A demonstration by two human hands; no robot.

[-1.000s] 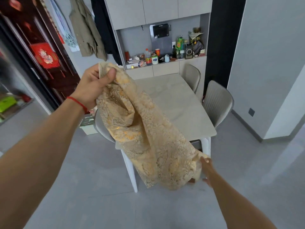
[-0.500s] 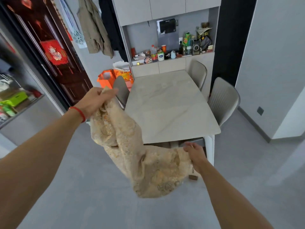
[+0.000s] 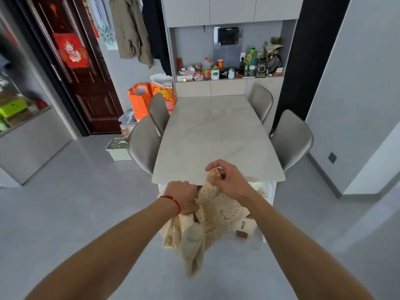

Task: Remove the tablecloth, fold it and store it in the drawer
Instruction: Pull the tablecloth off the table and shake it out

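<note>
Leftmost, dark red panelled door (image 3: 86, 68) with a red paper ornament (image 3: 72, 51) hung on it; just right, olive jacket (image 3: 132, 31) hanging on the grey wall. Below, orange paper bags (image 3: 141, 98) on the floor behind two grey moulded chairs (image 3: 144, 144) drawn up along the table's left edge. Centre, pale marble-look rectangular tabletop (image 3: 216, 135), bare, far end against a grey cabinet niche (image 3: 229, 53) cluttered with bottles, jars and a black wall dispenser. Nearer, just off the table's near edge: left hand (image 3: 184, 197), red string bracelet (image 3: 173, 201) on the wrist, fingers clenched around a bunched part of the beige-gold lace tablecloth (image 3: 207, 224); cloth hanging crumpled below both hands, off the table, its lowest fold dangling above the grey floor. Right of that, right hand (image 3: 227, 180), thumb and fingers pinching a higher corner of the same cloth over the table's near edge, index finger raised and curled. Behind the cloth, small brown-and-white box (image 3: 244, 228) on the floor beside a white table leg. Farthest right, two more grey chairs (image 3: 290, 139) along the other edge.
</note>
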